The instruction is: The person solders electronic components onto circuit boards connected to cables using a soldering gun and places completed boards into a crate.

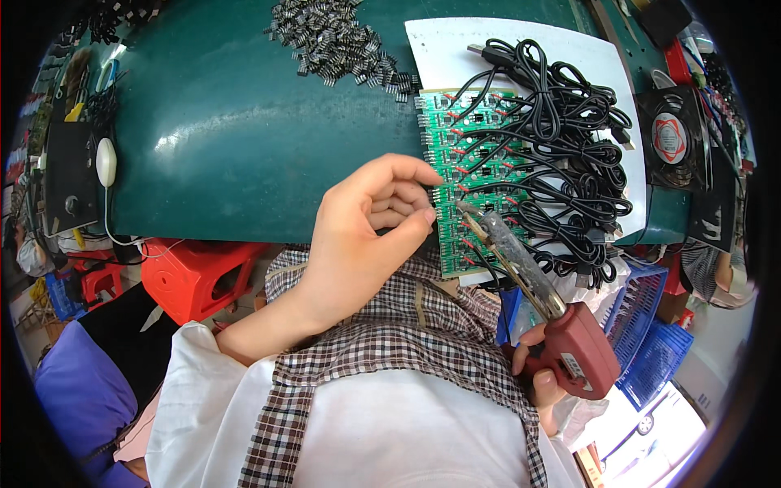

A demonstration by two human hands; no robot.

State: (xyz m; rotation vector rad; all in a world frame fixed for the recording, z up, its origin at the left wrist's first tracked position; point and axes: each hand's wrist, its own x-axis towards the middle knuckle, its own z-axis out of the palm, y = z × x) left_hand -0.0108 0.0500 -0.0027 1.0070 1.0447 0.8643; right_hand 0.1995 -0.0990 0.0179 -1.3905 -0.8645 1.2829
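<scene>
My left hand (358, 232) is at the left edge of a green circuit board panel (474, 171). Its forefinger reaches to the pins along that edge, the thumb tip stays apart below it, and the other fingers curl inward. Nothing shows between finger and thumb. At the lower right my right hand (547, 389) grips the dark red handle of a soldering iron (579, 346), partly hidden behind it. The iron slants up and left, its tip over the panel's lower middle part. Black coiled cables (553, 154) lead off the panel's right side, next to short red wires.
Under panel and cables lies a white sheet (455, 49) on the green table (228, 106). A heap of small black connectors (333, 41) lies at the far side. A fan (671, 134) stands at right, a white corded switch (106, 163) at left. Below are a red stool (191, 281) and blue baskets (655, 358).
</scene>
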